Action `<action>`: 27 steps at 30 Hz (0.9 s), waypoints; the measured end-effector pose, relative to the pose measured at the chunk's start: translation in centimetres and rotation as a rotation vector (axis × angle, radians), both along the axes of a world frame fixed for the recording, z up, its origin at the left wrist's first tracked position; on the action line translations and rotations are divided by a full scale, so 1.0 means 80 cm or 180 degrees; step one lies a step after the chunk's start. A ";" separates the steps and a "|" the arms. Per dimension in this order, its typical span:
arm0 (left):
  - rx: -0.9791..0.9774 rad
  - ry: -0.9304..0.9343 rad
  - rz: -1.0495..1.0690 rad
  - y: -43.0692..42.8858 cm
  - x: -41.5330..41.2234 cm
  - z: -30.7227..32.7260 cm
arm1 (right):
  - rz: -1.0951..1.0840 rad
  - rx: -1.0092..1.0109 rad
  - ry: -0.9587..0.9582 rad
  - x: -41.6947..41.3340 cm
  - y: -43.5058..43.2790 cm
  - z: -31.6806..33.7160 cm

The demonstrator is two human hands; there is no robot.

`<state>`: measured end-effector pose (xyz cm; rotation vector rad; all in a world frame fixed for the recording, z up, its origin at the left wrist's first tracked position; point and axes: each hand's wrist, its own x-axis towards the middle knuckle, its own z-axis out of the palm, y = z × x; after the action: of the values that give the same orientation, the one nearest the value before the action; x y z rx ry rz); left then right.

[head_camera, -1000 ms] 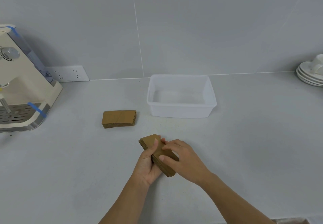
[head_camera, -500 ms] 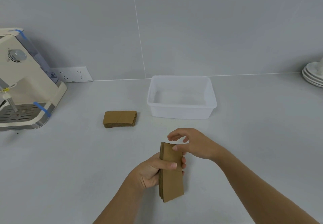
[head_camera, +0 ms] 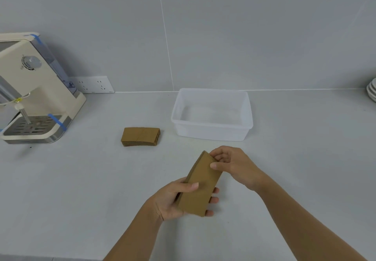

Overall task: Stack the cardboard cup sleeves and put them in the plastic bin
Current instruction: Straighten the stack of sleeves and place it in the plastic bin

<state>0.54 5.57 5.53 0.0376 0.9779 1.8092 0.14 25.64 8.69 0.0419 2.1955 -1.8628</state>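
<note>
A stack of flat brown cardboard cup sleeves is held above the counter, tilted with its long side pointing away from me. My left hand grips its near half, thumb on top and fingers underneath. My right hand pinches its far end between thumb and fingers. A second stack of sleeves lies flat on the counter to the left. The clear plastic bin stands behind my hands near the wall, with nothing in it.
A cream coffee machine with blue tape stands at the left. A wall socket sits beside it. Stacked white saucers show at the right edge. The grey counter spreads around my hands.
The held stack was turned from lying crosswise to pointing away from me. My right hand let go, then took hold of its far end; both hands rose slightly toward the bin.
</note>
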 end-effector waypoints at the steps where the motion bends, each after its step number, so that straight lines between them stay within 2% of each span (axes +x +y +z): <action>1: 0.0069 -0.0032 0.0077 -0.001 0.002 -0.001 | -0.0178 -0.0058 0.0013 0.000 0.004 0.000; 7: 0.0202 -0.0176 0.1201 0.015 0.008 -0.008 | -0.0975 -0.0276 0.0148 -0.001 0.014 -0.005; 11: -0.0388 0.0275 0.1645 0.027 0.014 -0.008 | -0.1054 -0.0288 0.0141 -0.001 0.014 -0.010; 17: -0.1327 0.1119 0.1958 0.027 0.020 -0.011 | -0.1151 -0.0302 0.0027 0.008 0.004 -0.018; 22: -0.1778 0.1342 0.2120 0.024 0.020 -0.010 | -0.1136 -0.0328 0.0059 0.010 -0.004 -0.017; 27: -0.2107 0.1248 0.2425 0.021 0.022 -0.011 | -0.1039 -0.0285 0.0000 0.011 -0.010 -0.021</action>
<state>2.26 7.26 4.69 -0.4623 2.0366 2.0762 1.03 24.81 6.99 0.4055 2.2086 -2.1245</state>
